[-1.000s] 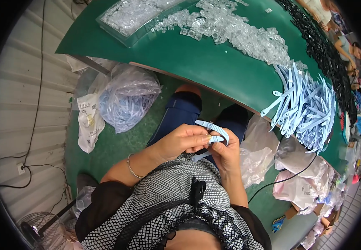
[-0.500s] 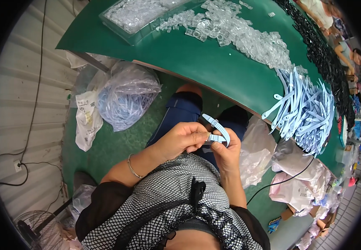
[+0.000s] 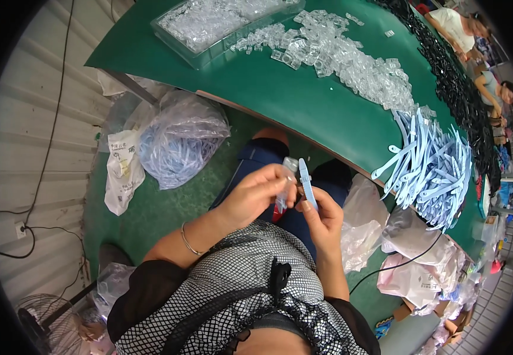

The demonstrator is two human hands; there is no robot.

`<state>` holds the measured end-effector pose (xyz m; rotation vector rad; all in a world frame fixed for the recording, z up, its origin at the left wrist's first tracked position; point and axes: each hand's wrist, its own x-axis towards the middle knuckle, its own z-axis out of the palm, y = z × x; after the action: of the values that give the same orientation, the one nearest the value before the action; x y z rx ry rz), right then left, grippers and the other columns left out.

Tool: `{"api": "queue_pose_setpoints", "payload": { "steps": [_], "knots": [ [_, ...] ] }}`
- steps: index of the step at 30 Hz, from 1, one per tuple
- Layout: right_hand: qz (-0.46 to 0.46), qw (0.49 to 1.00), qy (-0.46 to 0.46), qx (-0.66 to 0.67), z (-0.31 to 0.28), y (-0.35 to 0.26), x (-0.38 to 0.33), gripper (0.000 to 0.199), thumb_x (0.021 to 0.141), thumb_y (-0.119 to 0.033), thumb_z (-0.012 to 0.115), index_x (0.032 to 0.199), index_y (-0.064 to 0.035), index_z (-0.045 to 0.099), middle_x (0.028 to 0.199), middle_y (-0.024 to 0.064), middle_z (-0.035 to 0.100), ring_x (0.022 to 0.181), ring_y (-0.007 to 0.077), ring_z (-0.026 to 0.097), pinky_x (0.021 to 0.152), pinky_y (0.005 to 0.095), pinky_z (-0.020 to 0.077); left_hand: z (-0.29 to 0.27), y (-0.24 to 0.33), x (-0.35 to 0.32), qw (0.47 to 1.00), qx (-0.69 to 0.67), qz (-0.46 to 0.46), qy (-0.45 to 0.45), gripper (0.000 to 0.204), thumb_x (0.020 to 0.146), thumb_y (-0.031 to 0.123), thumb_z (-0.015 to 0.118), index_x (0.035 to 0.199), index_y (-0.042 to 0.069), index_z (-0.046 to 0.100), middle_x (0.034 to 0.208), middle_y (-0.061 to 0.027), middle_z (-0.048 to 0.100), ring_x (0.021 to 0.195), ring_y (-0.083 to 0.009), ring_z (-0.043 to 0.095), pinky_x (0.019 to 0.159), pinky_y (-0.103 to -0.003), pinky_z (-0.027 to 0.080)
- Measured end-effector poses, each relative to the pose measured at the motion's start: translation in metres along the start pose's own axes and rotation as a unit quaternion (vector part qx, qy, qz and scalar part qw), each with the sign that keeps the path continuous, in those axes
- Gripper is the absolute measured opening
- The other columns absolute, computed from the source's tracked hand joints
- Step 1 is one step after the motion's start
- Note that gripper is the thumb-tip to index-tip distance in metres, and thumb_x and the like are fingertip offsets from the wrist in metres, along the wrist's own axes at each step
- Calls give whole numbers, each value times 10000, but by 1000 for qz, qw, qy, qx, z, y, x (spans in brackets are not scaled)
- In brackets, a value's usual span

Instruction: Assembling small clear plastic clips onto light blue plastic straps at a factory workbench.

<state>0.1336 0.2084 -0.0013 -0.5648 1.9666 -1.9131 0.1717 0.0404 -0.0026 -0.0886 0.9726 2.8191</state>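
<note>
Above my lap, my two hands are close together. My left hand (image 3: 262, 192) is closed on a clear plastic piece (image 3: 290, 167), whose exact shape is partly hidden by the fingers. Between thumb and fingers, my right hand (image 3: 322, 216) pinches a light blue ridged strap (image 3: 306, 182), which stands upright just beside the clear piece. Whether the strap and the clear piece touch I cannot tell. A heap of similar light blue straps (image 3: 428, 171) lies at the table's right edge.
On the green table (image 3: 256, 89) stand a clear tray (image 3: 194, 59) and a spread of clear plastic parts (image 3: 351, 71). Black parts (image 3: 457, 83) line its far side. Bags of straps (image 3: 179, 145) and plastic bags (image 3: 413, 278) lie below. Two people work at the far right.
The strap was bent in a loop between both hands; now it stands nearly straight in my right hand. The clear piece now shows in my left hand, and the hands are slightly apart.
</note>
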Motion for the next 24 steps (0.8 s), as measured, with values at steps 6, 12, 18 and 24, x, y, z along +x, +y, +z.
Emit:
{"api": "queue_pose_setpoints", "payload": {
  "steps": [6, 12, 18, 24],
  "knots": [
    [-20, 1000, -5, -8, 0, -10, 1, 141, 864, -53, 511, 945, 51, 562, 808, 62, 575, 661, 101, 533, 593, 218, 438, 16, 1, -5, 996, 79, -35, -15, 171, 930, 181, 381, 896, 41, 472, 716, -4, 472, 654, -74, 427, 610, -211, 355],
    [-145, 966, 52, -207, 5, -19, -1, 139, 771, 2, 585, 907, 30, 591, 675, 69, 555, 535, 144, 503, 492, 230, 404, 22, -3, -4, 998, -12, -50, 27, 272, 949, 272, 369, 789, 65, 444, 623, 16, 395, 568, -68, 360, 540, -203, 306],
    [-282, 910, 95, -290, 4, -10, 1, 226, 659, 38, 652, 880, 15, 611, 685, 96, 596, 531, 203, 559, 477, 258, 438, 24, -6, -2, 994, -85, -46, 56, 312, 954, 273, 352, 724, 72, 413, 581, 11, 368, 542, -80, 338, 532, -222, 300],
    [-309, 890, 77, -327, 2, -8, -2, 214, 657, 68, 647, 860, 20, 605, 700, 102, 605, 553, 195, 563, 484, 263, 441, 26, -7, -5, 988, -125, -60, 63, 306, 956, 263, 348, 729, 68, 411, 579, 11, 364, 533, -78, 334, 525, -212, 297]
  ]
}}
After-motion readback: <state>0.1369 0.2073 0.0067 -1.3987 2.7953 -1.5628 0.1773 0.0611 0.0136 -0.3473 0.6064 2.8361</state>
